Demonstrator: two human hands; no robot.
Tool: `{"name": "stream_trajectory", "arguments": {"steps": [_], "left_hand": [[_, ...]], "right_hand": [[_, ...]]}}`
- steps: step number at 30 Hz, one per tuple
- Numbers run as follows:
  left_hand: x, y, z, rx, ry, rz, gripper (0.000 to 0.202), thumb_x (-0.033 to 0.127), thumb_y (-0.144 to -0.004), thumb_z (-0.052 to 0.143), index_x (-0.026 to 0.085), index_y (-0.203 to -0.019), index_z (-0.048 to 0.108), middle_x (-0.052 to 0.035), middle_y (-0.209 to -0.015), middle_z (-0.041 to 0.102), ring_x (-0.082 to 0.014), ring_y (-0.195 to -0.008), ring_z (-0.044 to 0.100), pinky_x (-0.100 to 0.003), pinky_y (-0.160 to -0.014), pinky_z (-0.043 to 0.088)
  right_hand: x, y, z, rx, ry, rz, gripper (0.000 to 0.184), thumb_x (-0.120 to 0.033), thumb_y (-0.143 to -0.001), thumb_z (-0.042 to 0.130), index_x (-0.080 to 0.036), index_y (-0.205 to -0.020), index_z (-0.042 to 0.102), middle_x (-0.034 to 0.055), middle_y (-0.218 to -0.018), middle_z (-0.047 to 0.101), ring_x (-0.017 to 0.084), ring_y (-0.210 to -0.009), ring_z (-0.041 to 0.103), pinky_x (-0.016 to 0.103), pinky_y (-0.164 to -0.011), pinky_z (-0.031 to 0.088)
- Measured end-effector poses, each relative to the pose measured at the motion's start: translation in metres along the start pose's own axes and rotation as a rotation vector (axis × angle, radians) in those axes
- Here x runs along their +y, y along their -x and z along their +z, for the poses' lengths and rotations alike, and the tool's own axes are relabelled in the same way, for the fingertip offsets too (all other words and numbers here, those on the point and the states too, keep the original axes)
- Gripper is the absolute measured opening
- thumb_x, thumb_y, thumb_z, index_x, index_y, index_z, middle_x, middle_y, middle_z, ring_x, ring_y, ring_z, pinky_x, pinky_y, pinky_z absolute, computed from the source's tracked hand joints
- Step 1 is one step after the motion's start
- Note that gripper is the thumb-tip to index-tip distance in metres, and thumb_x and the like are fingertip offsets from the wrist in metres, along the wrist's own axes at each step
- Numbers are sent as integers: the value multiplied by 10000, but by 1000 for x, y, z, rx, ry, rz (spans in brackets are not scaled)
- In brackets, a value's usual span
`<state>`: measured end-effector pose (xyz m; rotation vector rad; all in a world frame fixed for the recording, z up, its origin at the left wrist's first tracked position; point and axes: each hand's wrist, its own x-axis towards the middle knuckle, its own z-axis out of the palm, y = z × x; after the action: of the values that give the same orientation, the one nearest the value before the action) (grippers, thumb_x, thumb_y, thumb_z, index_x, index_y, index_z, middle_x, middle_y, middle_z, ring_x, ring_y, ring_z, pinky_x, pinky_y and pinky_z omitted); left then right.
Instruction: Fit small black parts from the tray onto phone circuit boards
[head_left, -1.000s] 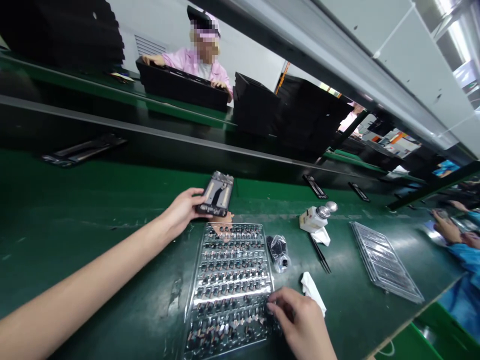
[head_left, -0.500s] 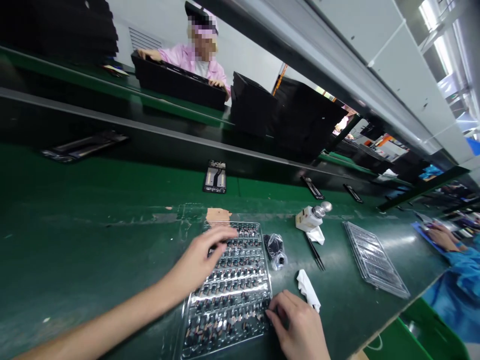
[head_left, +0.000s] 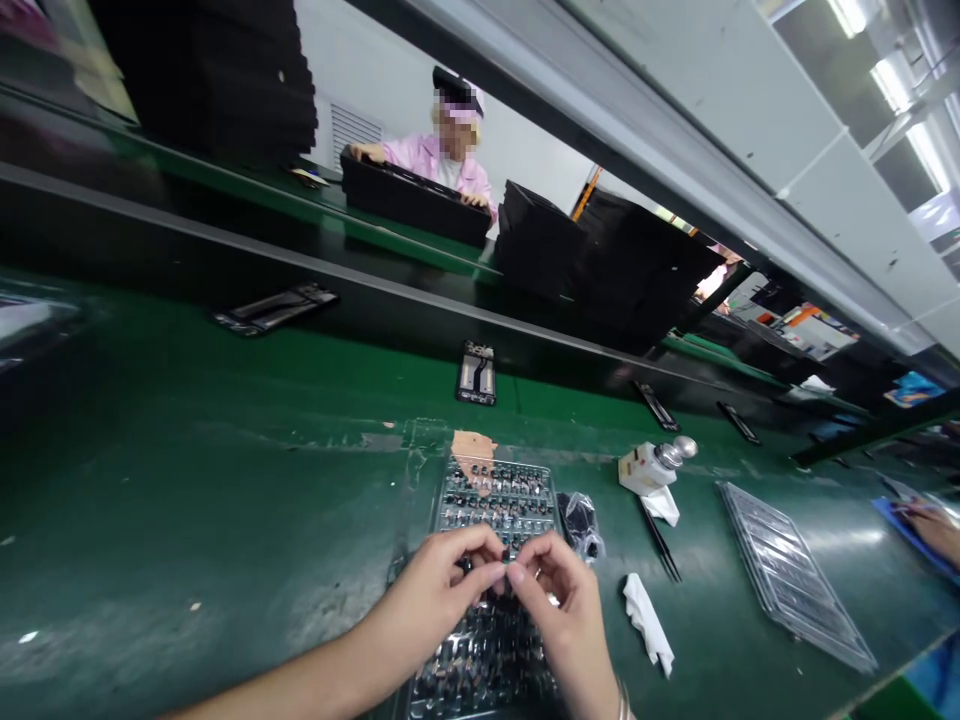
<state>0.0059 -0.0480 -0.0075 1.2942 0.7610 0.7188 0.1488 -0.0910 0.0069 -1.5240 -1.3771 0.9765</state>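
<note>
**Both hands pinched narrow above parts tray**

The left hand and right hand sit directly over a clear plastic tray of small dark parts. Their fingertips are narrowly closed and almost meet; anything held is too small to tell. A phone frame lies at 12 o'clock, tweezers at 2 o'clock, and a white cloth at 3 o'clock.

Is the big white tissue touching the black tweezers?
Apart. The head view shows green bench between the white tissue and the tips of the black tweezers.
</note>
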Motion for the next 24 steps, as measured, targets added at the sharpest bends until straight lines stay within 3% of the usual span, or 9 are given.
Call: {"name": "stream_trajectory", "arguments": {"steps": [3,7,10,18,24], "left_hand": [[0,0,-4,-20,-31,42,136,239,-806,486,156,-710,537,23,-632,517,-110,-605,453,-205,-555,338],[-4,-2,-8,-202,144,21,141,269,-798,509,144,-735,502,17,-604,537,-79,-513,415,-182,-482,306],[-6,-3,-10,-296,288,-59,154,285,-796,522,141,-757,486,3,-603,561,-59,-460,382,-163,-405,214],[-6,0,-3,-181,383,-102,226,351,-784,552,137,-817,491,8,-609,542,-47,-443,369,-155,-366,175],[-9,2,-2,-160,361,-120,203,354,-824,491,159,-792,443,22,-609,519,-51,-448,336,-164,-388,172]], "right_hand": [[3,0,0,11,77,-69,147,-296,-795,571,-171,-719,555,-25,-602,535,98,-522,432,204,-479,324],[7,-1,-9,-73,52,-188,124,-234,-809,563,-207,-912,627,18,-772,610,142,-689,546,240,-595,410],[8,-3,-13,-112,43,-267,119,-175,-799,578,-227,-853,669,25,-795,634,155,-741,571,265,-655,430],[18,5,-2,133,113,-366,108,-115,-749,617,-211,-799,614,8,-716,612,146,-683,555,240,-556,432],[13,5,-2,69,189,-443,143,-96,-765,584,-203,-860,594,21,-783,613,141,-696,550,253,-588,434]]}}
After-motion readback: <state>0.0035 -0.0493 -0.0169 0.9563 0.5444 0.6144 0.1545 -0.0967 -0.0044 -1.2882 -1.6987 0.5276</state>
